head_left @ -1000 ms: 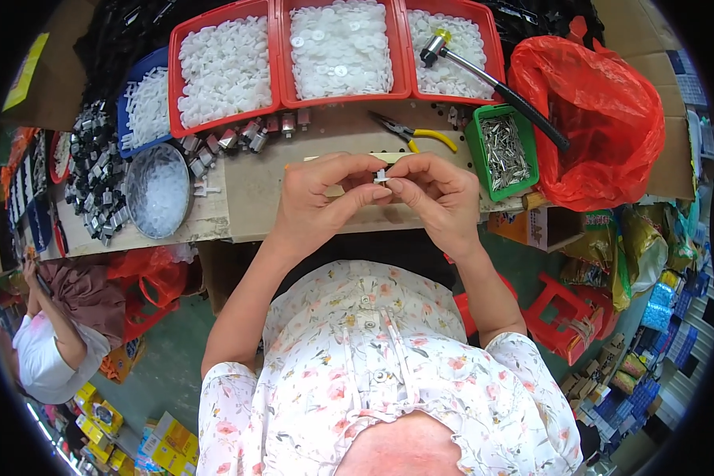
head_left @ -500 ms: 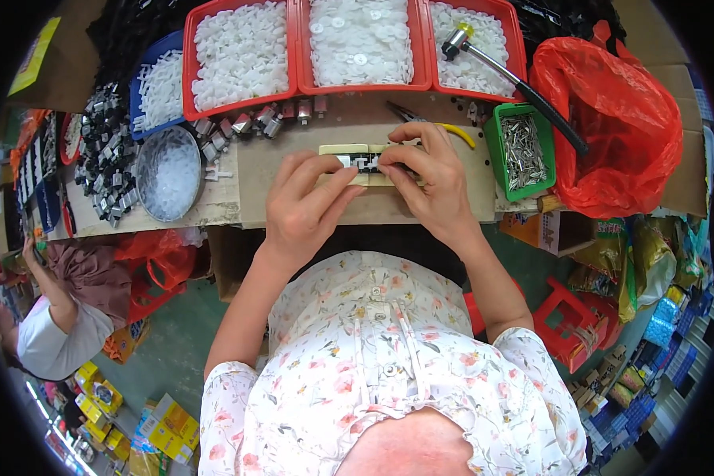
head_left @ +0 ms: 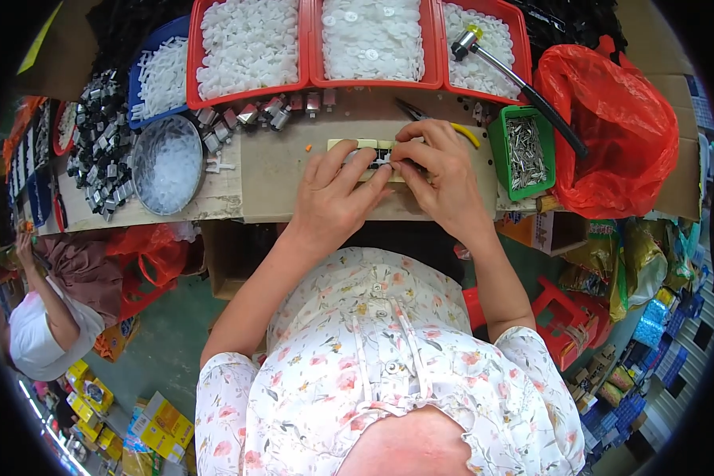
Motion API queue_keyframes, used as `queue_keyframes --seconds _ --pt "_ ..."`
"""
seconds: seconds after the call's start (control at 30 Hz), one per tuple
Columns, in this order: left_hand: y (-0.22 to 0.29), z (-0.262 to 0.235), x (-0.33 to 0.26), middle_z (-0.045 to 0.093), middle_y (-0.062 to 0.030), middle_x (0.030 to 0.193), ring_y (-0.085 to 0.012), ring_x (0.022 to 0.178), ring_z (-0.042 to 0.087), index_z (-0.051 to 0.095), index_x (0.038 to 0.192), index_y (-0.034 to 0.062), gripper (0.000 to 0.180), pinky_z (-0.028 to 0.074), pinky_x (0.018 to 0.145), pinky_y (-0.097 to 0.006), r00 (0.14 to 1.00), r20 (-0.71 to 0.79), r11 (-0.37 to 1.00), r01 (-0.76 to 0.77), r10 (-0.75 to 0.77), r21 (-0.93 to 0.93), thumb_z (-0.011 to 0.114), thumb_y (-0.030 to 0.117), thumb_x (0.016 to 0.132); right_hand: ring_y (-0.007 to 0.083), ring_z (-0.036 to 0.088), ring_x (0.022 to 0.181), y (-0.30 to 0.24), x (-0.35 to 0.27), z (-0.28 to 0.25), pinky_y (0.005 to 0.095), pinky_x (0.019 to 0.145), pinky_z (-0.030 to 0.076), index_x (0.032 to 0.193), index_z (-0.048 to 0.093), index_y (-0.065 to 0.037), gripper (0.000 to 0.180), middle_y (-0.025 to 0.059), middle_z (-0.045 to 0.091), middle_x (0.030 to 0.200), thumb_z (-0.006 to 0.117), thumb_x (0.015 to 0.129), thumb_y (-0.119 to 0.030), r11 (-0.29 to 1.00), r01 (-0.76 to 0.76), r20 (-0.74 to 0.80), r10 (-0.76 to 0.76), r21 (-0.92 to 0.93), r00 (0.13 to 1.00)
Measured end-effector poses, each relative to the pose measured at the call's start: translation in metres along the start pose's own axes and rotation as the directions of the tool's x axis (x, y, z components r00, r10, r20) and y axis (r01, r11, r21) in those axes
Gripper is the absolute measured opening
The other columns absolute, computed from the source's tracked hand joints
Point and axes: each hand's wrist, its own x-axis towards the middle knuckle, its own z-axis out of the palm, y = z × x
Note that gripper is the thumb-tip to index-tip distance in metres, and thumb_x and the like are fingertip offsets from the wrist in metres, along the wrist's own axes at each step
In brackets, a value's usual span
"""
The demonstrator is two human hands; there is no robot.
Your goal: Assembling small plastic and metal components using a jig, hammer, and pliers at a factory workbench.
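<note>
Pinched between both hands, a small dark part (head_left: 383, 159) is now pressed onto the pale block (head_left: 357, 148) on the worktop (head_left: 278, 170); a second ago it was held raised. Left hand (head_left: 335, 194) steadies, right hand (head_left: 440, 170) pinches. Seating appears underway.

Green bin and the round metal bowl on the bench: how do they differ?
The green bin is rectangular plastic, right of the right hand, and holds thin metal pins. The round metal bowl is wider, left of the left hand, and holds clear whitish plastic pieces. Both are open-topped and sit on the cardboard-covered bench.
</note>
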Motion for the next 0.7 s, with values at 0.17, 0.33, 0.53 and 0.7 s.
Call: queue_keyframes --seconds 0.17,0.33,0.53,0.7 --pt "0.003 0.005 -0.003 0.061 -0.0057 0.117 -0.0301 0.116 0.052 0.072 0.107 0.0126 0.034 0.043 0.091 -0.044 1.000 -0.008 0.997 -0.012 0.013 0.074 0.081 0.018 0.075 0.0318 0.059 0.099 0.003 -0.001 -0.006 0.0390 0.086 0.046 0.094 0.067 0.000 0.015 0.0133 0.062 0.105 0.069 0.080 0.001 0.998 -0.035 0.034 0.034 0.055 0.999" --pt "0.003 0.006 -0.002 0.063 -0.0045 0.115 -0.0266 0.115 0.055 0.071 0.108 0.0120 0.032 0.040 0.092 -0.043 0.998 -0.020 0.996 -0.051 0.052 0.072 0.077 0.022 0.078 0.0340 0.059 0.102 0.009 -0.009 0.008 0.0418 0.087 0.047 0.100 0.068 0.000 0.022 0.0144 0.062 0.108 0.068 0.078 0.001 0.998 0.052 -0.069 -0.053 -0.029 0.996" --pt "0.001 0.004 -0.002 0.062 -0.0056 0.115 -0.0287 0.116 0.055 0.071 0.109 0.0134 0.031 0.040 0.092 -0.043 0.998 0.024 0.987 -0.058 0.054 0.153 0.079 0.020 0.079 0.0341 0.056 0.110 0.009 -0.018 0.011 0.0448 0.091 0.046 0.106 0.066 -0.001 0.032 0.0128 0.061 0.111 0.069 0.074 -0.001 0.989 0.138 -0.063 -0.141 -0.052 0.988" --pt "0.001 0.004 0.000 0.062 -0.0062 0.115 -0.0291 0.116 0.054 0.071 0.108 0.0135 0.030 0.039 0.094 -0.043 0.997 0.027 0.984 -0.077 0.074 0.162 0.079 0.020 0.080 0.0324 0.057 0.114 0.007 -0.025 0.000 0.0429 0.094 0.046 0.109 0.067 -0.004 0.031 0.0118 0.061 0.114 0.071 0.078 -0.004 0.993 0.106 -0.043 -0.108 -0.042 0.993"
